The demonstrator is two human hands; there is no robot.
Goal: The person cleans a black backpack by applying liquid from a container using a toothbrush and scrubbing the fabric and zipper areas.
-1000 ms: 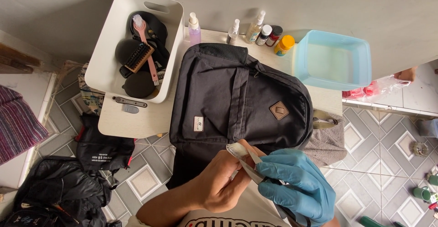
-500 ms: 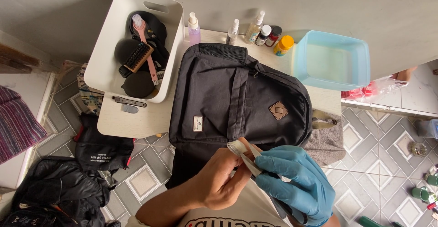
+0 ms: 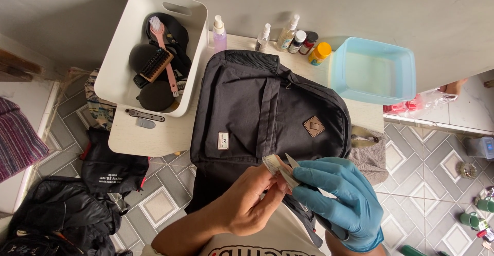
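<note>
Tabletop of pale cream laminate [image 3: 154, 137] fills the middle of the frame, and most of it is covered by a large black fabric backpack [image 3: 257, 112] lying face up, its lower edge hanging over the near side toward the bottom centre. At the upper left, a white plastic tub [image 3: 116, 75] is seen, loaded with dark shoe parts, a pink-handled brush [image 3: 163, 55] and a wooden-backed bristle brush [image 3: 156, 63]. At the upper right sits a shallow light-blue plastic basin [image 3: 375, 70]; between tub and basin, along the wall, a row of small spray bottles and jars [image 3: 288, 37] is lined up. A grey cloth [image 3: 368, 155] is draped just right of the backpack.

At the bottom centre, a small white-bristled brush with a pale handle [image 3: 275, 166] is held between both hands, just above the backpack's lower front. The bare left hand [image 3: 252, 204] is closed around its handle end, fingertips pinching; the right hand in a blue rubber glove [image 3: 345, 199] is also closed on it, thumb and forefinger gripping near the bristles.

The step in hand is judged to be the readying of the small brush, not scrubbing: the bristles are not yet laid on the fabric. For the next move, a single firm grip in one hand would be called for, with the other hand freed to hold the fabric taut.
</note>
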